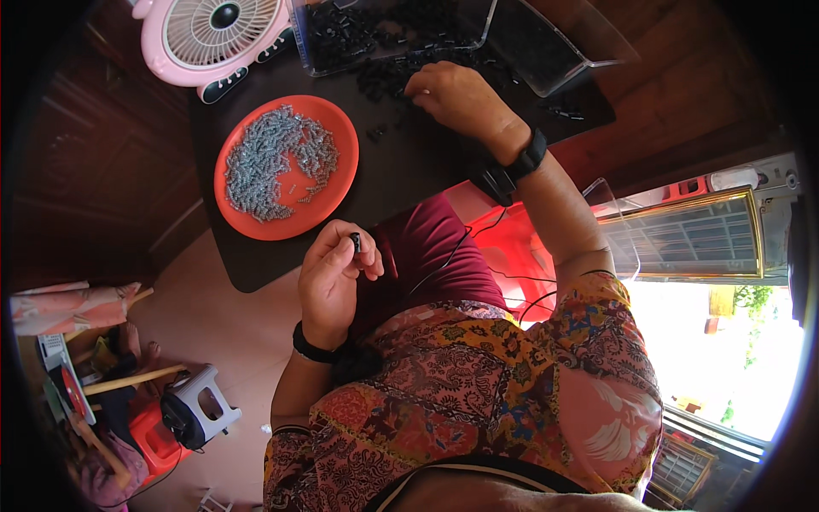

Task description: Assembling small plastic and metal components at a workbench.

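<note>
My left hand [328, 277] is raised at the near edge of the dark table, its fingers curled round a small black plastic piece [356, 242]. Across the table, my right hand [456, 98] is at a loose pile of similar black pieces [384, 83]. Its thumb and fingers are pressed together, and whatever lies between them is too small to make out. Between the left hand and the fan, a round orange-red plate [348, 166] carries many small silvery coiled pieces [264, 158], like springs or screws.
A clear plastic box [305, 47] with more black pieces stands at the back, with another clear container [563, 72] to its right. The pink fan [153, 47] stands at the far left. Another person [107, 461] sits at lower left near a grey-and-white stool [213, 405].
</note>
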A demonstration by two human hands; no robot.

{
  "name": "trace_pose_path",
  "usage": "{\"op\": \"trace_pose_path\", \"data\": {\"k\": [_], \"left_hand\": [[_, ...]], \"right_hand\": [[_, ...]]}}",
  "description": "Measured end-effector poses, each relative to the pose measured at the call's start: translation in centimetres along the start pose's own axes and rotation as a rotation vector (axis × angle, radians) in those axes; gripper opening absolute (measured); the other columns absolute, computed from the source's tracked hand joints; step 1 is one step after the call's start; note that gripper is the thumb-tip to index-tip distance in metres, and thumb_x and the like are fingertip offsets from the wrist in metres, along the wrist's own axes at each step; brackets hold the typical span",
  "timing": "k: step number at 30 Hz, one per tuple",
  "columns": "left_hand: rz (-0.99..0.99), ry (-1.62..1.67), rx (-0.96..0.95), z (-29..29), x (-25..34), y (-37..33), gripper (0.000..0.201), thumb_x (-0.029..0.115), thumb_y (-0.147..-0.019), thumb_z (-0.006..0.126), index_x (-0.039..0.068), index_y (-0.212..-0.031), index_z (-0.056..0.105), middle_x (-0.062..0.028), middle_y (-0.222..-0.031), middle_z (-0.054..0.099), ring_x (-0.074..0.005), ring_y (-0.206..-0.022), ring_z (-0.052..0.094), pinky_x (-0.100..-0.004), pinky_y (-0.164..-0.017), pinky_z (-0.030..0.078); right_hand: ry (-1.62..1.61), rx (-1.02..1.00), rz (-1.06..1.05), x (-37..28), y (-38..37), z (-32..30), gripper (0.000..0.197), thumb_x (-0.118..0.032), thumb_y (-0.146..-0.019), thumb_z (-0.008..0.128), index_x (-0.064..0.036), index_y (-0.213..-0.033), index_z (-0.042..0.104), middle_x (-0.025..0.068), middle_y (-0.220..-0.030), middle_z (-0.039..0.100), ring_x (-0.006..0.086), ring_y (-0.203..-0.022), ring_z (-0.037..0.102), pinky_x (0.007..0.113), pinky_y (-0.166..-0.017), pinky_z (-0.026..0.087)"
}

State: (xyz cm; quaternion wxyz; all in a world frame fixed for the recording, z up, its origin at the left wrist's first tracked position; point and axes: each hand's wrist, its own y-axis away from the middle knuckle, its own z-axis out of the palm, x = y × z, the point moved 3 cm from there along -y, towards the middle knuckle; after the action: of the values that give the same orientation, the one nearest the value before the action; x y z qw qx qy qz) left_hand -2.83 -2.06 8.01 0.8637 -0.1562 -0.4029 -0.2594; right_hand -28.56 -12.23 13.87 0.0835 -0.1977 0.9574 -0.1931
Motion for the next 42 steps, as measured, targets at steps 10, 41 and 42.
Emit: {"op": "trace_pose_path", "data": {"k": [10,41,42], "left_hand": [[-0.019,0.008,0.001,0.3,-0.1,-0.2,0.018,0.021,-0.093,0.047,0.003,-0.094,0.05,-0.0062,-0.08,0.053,-0.017,-0.07,0.053,-0.0277,-0.064,0.042],[0.244,-0.047,0.12,0.3,2.2,-0.4,0.022,0.022,-0.097,0.044,0.001,-0.095,0.048,-0.0089,-0.078,0.051,-0.0184,-0.069,0.051,-0.0294,-0.065,0.041],[0.239,-0.051,0.118,0.4,2.2,-0.3,0.022,0.022,-0.097,0.044,0.001,-0.095,0.048,-0.0089,-0.078,0.051,-0.0184,-0.069,0.051,-0.0294,-0.065,0.041]], "right_hand": [[0.109,-0.072,-0.01,-1.4,-1.4,1.9,0.01,-0.015,-0.078,0.063,-0.0098,-0.085,0.068,0.0089,-0.083,0.067,0.0289,-0.085,0.065,0.039,-0.074,0.053],[-1.384,-0.147,0.126,-13.3,2.5,-0.2,0.009,-0.001,-0.083,0.068,0.0012,-0.091,0.067,0.0036,-0.083,0.067,0.0084,-0.077,0.062,0.024,-0.074,0.05],[-1.291,-0.187,0.102,-13.2,2.6,-0.6,0.009,-0.002,-0.082,0.068,0.001,-0.091,0.067,0.004,-0.084,0.068,0.0084,-0.077,0.062,0.024,-0.074,0.05]]}}
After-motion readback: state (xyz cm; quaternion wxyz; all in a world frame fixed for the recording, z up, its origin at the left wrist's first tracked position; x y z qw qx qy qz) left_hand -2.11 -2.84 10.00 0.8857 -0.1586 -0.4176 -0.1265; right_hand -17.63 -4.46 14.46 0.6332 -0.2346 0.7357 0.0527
